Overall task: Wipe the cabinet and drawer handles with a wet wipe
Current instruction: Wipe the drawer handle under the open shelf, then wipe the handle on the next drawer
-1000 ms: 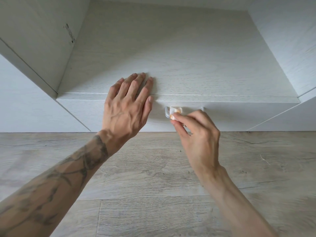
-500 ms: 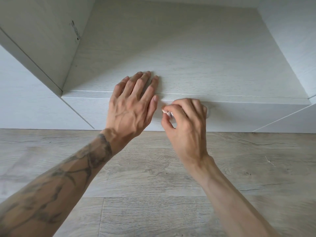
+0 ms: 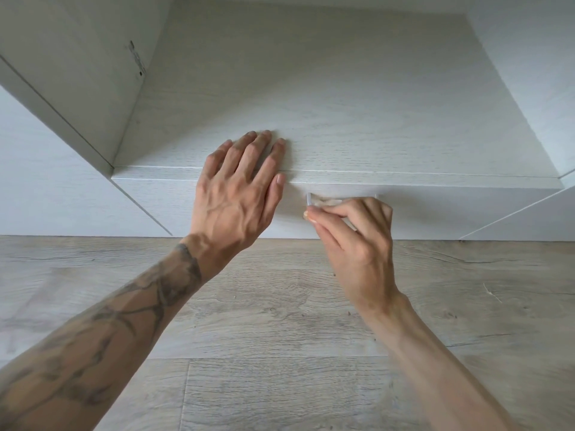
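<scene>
The open shelf (image 3: 373, 119) above the drawer front (image 3: 435, 209) offers wide room to the right, hemmed in by a left side panel (image 3: 77, 73) and a right side panel (image 3: 529, 73). A left hand (image 3: 236, 194) lies flat across the shelf's front edge. A right hand (image 3: 357, 241), pinching a wipe (image 3: 323, 201), covers most of the handle (image 3: 308, 199), leaving its left end exposed. The floor (image 3: 280, 306) lies open below.
</scene>
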### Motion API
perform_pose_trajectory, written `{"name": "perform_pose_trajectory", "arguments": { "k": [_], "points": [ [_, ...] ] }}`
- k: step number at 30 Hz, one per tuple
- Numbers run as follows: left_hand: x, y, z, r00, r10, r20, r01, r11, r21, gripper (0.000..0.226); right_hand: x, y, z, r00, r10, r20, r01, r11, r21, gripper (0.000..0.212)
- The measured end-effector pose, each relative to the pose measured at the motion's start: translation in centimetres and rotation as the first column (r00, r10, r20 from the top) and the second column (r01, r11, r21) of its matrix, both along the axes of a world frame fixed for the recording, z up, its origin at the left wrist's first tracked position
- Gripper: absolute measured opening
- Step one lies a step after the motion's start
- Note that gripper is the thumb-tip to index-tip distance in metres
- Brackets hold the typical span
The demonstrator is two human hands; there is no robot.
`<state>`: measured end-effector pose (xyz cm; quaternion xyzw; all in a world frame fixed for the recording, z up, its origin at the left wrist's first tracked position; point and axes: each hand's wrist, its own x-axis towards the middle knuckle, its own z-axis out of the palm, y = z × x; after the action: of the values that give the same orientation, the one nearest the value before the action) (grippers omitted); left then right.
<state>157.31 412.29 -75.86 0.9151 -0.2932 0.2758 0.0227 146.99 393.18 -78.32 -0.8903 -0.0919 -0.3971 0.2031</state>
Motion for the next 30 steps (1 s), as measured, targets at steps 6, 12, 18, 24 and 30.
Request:
{"name": "perform_pose_trajectory", "arguments": {
  "k": [6, 12, 18, 24, 30],
  "points": [
    [0.0, -0.1, 0.2, 1.0, 0.008, -0.022, -0.008, 1.0, 0.013, 0.054, -1.6, -5.8, -0.3, 1.0, -0.017, 0.02, 0.016, 0.999, 0.042, 0.014],
    [-0.3, -0.1, 0.5, 0.998, 0.021, -0.056, -0.02, 1.0, 0.023, 0.053, -2.4, -6.9, 0.1, 0.991, -0.072, -0.115, 0.122, 0.841, 0.527, 0.024],
    [-0.9, -0.3, 1.0, 0.992, 0.032, -0.123, -0.03, 0.999, 0.021, 0.055, -2.3, -5.1, 0.5, 0.982, 0.015, -0.187, 0.106, 0.78, 0.617, 0.027],
    [-2.4, -0.2, 2.1, 0.96, 0.051, -0.275, -0.041, 0.998, 0.043, 0.058, -3.9, -4.0, 1.1, 0.978, -0.003, -0.21, 0.118, 0.835, 0.538, 0.021],
    [-5.3, 1.9, 4.9, 0.944, 0.056, -0.326, -0.013, 0.991, 0.134, 0.053, -3.0, -2.5, 4.1, 0.962, 0.118, -0.245, 0.075, 0.75, 0.657, 0.018]
  ]
}}
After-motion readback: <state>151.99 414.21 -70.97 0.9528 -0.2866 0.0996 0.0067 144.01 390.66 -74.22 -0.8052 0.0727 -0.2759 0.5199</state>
